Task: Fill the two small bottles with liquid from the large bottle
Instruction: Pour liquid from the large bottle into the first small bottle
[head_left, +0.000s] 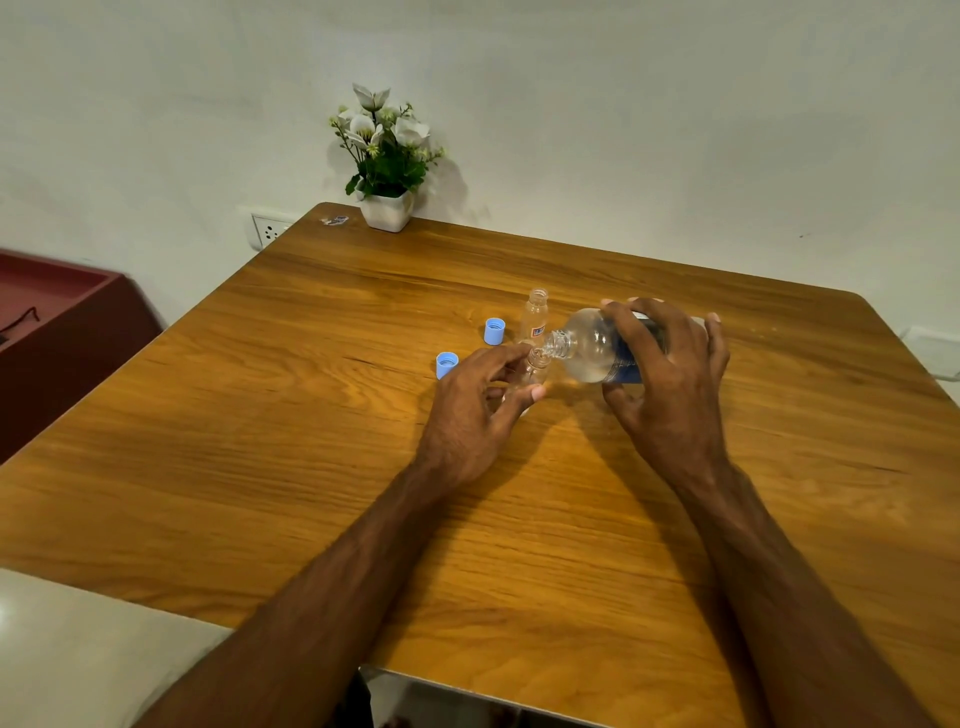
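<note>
Head view shows, nearest, two bare forearms reaching up from 6 o'clock over a glossy wood-grain table with rounded corners. At centre the left hand curls its thumb and fingers around the near small bottle, a clear, thin-walled plastic cylinder with a threaded neck, standing on the table; much of its body is hidden by the fingers, so its fill level cannot be told. Just to 3 o'clock of it the right hand is wrapped over the large bottle, tipped nearly flat, its open ribbed mouth touching or just above the small neck; clear liquid pools along its lower side and a blue label shows under the palm. The step looks to be the first fill, and it would go best with the mouths kept lined up, the tilt raised slowly so the stream stays thin, the soft wall not squeezed, and the small bottle held firmly upright, since it is light and would tip easily. Beyond, toward 12 o'clock, the second small bottle stands uncapped, apparently empty, with a small label. Two light-blue ribbed caps lie at 10 and 11 o'clock: the near cap open side up, the far cap upright. Farthest, a white pot of artificial flowers sits at the table's far edge by the wall.
</note>
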